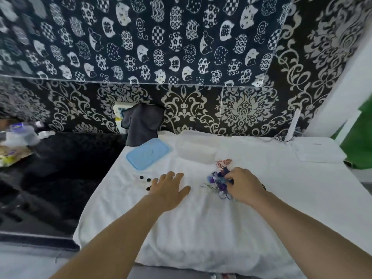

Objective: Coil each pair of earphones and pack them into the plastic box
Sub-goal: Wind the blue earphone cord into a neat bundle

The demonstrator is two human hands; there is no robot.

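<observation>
Earphones (218,181) lie in one tangled heap of blue, purple and dark cords on the white cloth (201,228) that covers the desk, and the right hand (244,184) rests on the right side of this heap. Its fingers (228,175) are curled into the cords and seem to pinch some of them, but the fingertips are hidden in the tangle, so I cannot tell which cord they hold. A pink and red pair (223,162) lies just beyond these fingers, between the heap and the plastic box (198,147). The box is clear, stands open without cover, and is placed farther from the fingers, near the wall; what is inside I cannot tell. The blue lid (148,153) lies flat on the cloth, left of the box and beyond the left hand (170,190). The left hand lies palm down on the cloth, its fingers (171,176) straight and a little spread, holding nothing, well to the left of the heap and not touching it. Some small black ear tips (146,181) are scattered on the cloth just beside the left fingers, on their left side. A dark grey cloth (142,123) hangs at the wall behind the lid. A white flat device (317,152) lies far to the right of the right fingers, at the back corner.
</observation>
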